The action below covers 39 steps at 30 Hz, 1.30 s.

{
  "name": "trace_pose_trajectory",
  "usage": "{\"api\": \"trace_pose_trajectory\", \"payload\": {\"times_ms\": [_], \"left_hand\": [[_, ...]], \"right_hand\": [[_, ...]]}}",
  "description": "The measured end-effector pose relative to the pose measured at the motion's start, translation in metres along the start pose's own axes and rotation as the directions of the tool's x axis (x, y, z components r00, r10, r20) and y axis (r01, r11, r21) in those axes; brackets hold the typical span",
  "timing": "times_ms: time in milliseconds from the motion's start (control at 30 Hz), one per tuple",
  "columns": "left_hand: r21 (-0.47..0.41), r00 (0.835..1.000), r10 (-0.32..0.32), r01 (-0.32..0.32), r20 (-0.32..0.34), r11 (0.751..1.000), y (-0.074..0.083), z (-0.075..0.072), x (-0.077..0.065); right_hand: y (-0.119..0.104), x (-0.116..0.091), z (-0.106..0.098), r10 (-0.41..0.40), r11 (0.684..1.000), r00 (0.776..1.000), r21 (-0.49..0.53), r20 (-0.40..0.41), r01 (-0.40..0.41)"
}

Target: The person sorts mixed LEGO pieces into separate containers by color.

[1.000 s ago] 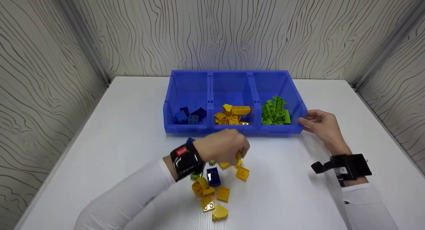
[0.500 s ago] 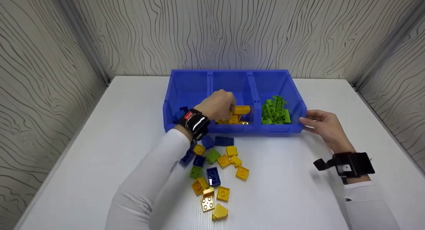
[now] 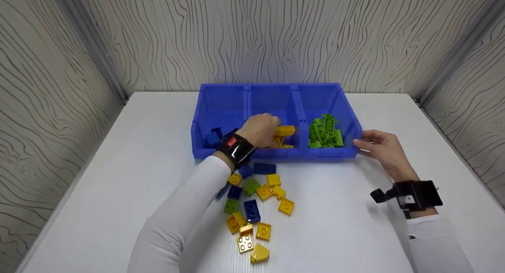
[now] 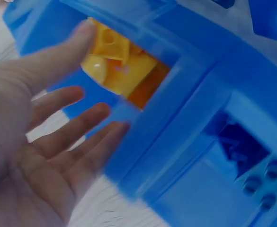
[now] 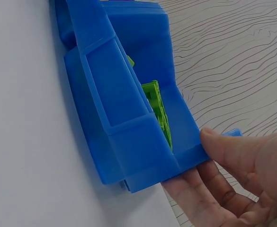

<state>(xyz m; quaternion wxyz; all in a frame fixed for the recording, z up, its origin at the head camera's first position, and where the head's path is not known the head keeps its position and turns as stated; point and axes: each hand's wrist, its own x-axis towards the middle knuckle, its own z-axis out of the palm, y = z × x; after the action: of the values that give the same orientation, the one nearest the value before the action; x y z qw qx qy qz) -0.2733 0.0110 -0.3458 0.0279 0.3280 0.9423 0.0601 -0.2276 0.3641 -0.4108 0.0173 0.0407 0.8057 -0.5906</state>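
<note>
My left hand (image 3: 260, 130) is over the middle compartment of a blue three-compartment bin (image 3: 327, 154). In the left wrist view its fingers are spread and hold nothing, just above yellow toy bricks (image 4: 131, 73). My right hand (image 3: 382, 150) holds the bin's right side wall (image 5: 188, 156), thumb on one face and fingers on the other. Dark blue bricks (image 3: 213, 138) lie in the left compartment, partly hidden by my left wrist. Green bricks (image 3: 326, 131) fill part of the right one.
In front of the bin is a loose scatter of bricks: several yellow ones such as a square brick (image 3: 286, 206), blue ones such as a dark blue brick (image 3: 251, 211), and a green brick (image 3: 251, 186). Patterned panels (image 3: 252, 36) enclose the white table (image 3: 335, 225) behind and at the sides.
My left hand has carried a yellow brick from the scatter up into the middle compartment and let go of it. My right hand keeps its hold on the bin's side.
</note>
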Motion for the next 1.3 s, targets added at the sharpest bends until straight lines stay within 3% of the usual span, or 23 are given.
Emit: {"api": "trace_pose_trajectory", "payload": {"times_ms": [133, 267, 400, 533, 667, 800, 967, 1133, 1300], "left_hand": [[0.053, 0.996, 0.089, -0.09, 0.025, 0.995, 0.023, -0.013, -0.02], [0.05, 0.974, 0.192, -0.199, 0.12, 0.979, 0.05, -0.013, -0.043], [0.026, 0.94, 0.259, -0.271, 0.222, 0.962, 0.068, 0.009, -0.059], [0.013, 0.907, 0.313, -0.329, 0.281, 0.944, 0.075, 0.038, -0.067], [-0.012, 0.886, 0.364, -0.377, 0.286, 0.926, 0.078, 0.06, -0.07], [-0.042, 0.876, 0.398, -0.402, 0.274, 0.915, 0.081, 0.07, -0.066], [-0.041, 0.87, 0.398, -0.404, 0.291, 0.914, 0.08, 0.067, -0.063], [-0.051, 0.874, 0.406, -0.409, 0.267, 0.911, 0.076, 0.051, -0.063], [-0.144, 0.91, 0.337, -0.31, 0.242, 0.94, 0.065, 0.019, -0.055]], "right_hand": [[0.0, -0.001, 0.0, -0.011, 1.0, 1.0, -0.01, 0.004, 0.011], [0.0, -0.001, 0.001, -0.015, 1.0, 1.0, 0.008, 0.007, 0.015], [0.001, -0.001, 0.002, -0.018, 1.0, 1.0, 0.005, 0.0, 0.018], [0.001, 0.0, 0.003, -0.023, 1.0, 1.0, 0.004, 0.004, 0.023], [0.002, 0.0, 0.002, -0.018, 1.0, 1.0, -0.004, -0.001, 0.018], [0.002, 0.0, 0.0, -0.011, 1.0, 1.0, -0.007, 0.004, 0.012], [0.003, 0.0, -0.001, -0.001, 0.999, 1.0, 0.038, 0.007, 0.001], [0.003, 0.0, 0.0, -0.005, 0.997, 1.0, 0.071, 0.012, 0.004], [0.002, 0.0, 0.0, -0.006, 1.0, 1.0, 0.024, 0.007, 0.006]]}}
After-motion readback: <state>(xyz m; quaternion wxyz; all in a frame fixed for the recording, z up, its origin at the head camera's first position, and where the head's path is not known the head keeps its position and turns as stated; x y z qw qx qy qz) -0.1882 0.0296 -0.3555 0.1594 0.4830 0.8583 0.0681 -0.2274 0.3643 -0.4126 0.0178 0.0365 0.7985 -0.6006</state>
